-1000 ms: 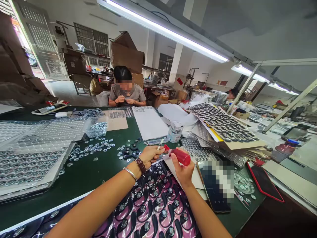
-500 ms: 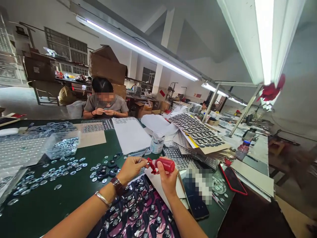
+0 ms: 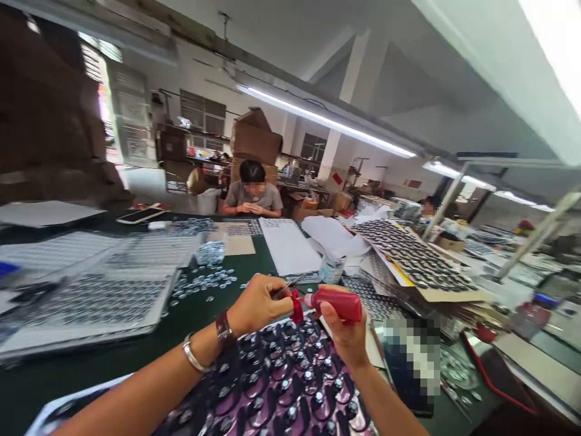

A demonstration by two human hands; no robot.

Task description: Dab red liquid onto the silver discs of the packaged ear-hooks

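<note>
My right hand [image 3: 347, 339] is wrapped round a red squeeze bottle [image 3: 340, 304], tipped on its side with its nozzle to the left. My left hand [image 3: 261, 304] is closed, with a thin dark tool like tweezers [image 3: 287, 289] sticking out between its fingers. At its fingertips, against the nozzle, is a crumpled bright red piece [image 3: 297, 307]; what it is I cannot make out. Below both hands lies a sheet of black comma-shaped pieces [image 3: 267, 378], with shiny round stones among them on a purple backing.
Left are loose silvery discs [image 3: 209, 280], a plastic box [image 3: 211, 251] of discs and a plastic-covered sheet [image 3: 104, 303]. Ahead stand a jar [image 3: 332, 269] and a white sheet [image 3: 288, 248]. Stacked boards [image 3: 413, 257] and a phone [image 3: 408, 375] are right. A co-worker [image 3: 253, 191] sits opposite.
My view has swung left, so the bench and co-worker appear further right. More of the sheet of black pieces shows. Both hands keep their hold, the bottle still at the red piece.
</note>
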